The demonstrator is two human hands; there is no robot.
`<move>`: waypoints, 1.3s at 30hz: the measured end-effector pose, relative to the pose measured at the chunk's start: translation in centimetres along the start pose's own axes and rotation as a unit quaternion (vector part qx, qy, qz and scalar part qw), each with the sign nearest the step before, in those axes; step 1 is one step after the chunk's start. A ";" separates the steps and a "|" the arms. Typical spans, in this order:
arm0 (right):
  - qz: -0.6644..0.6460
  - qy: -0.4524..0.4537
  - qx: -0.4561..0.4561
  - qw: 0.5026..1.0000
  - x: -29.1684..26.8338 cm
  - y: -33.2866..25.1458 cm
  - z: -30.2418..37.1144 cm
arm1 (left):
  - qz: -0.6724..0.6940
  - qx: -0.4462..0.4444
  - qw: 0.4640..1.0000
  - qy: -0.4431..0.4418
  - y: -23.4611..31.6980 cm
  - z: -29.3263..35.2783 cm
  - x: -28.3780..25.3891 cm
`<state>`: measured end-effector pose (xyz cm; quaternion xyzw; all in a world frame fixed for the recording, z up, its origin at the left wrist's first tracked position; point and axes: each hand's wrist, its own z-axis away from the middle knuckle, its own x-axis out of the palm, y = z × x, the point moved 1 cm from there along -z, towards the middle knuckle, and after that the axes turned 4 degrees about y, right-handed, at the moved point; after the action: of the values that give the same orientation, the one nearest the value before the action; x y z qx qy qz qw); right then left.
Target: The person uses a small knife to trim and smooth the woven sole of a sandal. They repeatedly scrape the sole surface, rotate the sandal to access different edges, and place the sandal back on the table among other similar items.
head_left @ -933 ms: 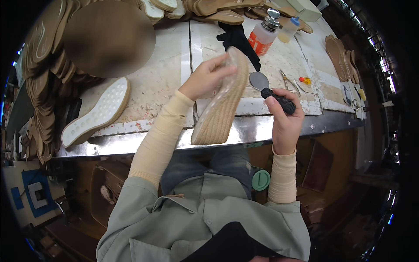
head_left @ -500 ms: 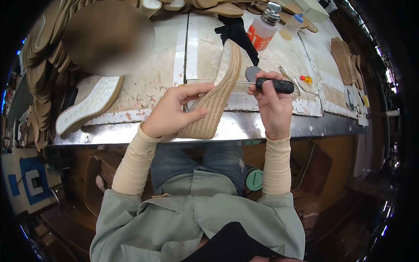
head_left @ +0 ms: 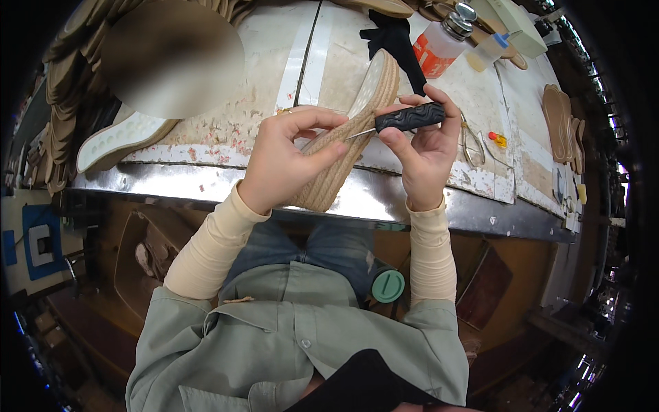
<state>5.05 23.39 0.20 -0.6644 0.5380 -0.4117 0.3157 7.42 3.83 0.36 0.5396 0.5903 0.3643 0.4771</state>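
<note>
My left hand grips a wedge shoe sole wrapped in woven tan rope, with a white dimpled inner side. The sole stands tilted over the table's front edge, its narrow end pointing away. In my right hand is an awl-like tool with a black patterned handle and a thin metal shaft. The shaft reaches left to the sole's braided side, its end close to my left thumb. Whether the tip enters the braid I cannot tell.
Another white-topped sole lies at left beside piled tan soles. Behind my right hand are a black cloth, a pump bottle, a squeeze bottle, pliers and a small red-yellow item. Insoles lie far right.
My right hand has brought the tool leftward, and its shaft now meets the sole's woven side. The sole leans further right, still in my left hand. The view has shifted slightly.
</note>
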 end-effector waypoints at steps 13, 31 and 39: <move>0.091 -0.085 -0.074 0.989 -0.4 0.5 -0.7 | -0.001 0.000 0.999 -0.037 -0.6 -0.1 -0.3; 0.022 -0.125 -0.034 0.991 -1.2 0.8 -2.4 | 0.000 0.061 0.996 -0.059 -0.6 -1.4 -0.1; 0.022 -0.120 -0.036 0.992 -1.0 0.9 -2.1 | -0.012 0.016 0.997 -0.073 -0.8 -1.4 -0.1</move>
<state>2.71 24.28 0.22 -0.7079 0.5254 -0.3022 0.3627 5.83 3.71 0.07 0.5652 0.5663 0.3086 0.5144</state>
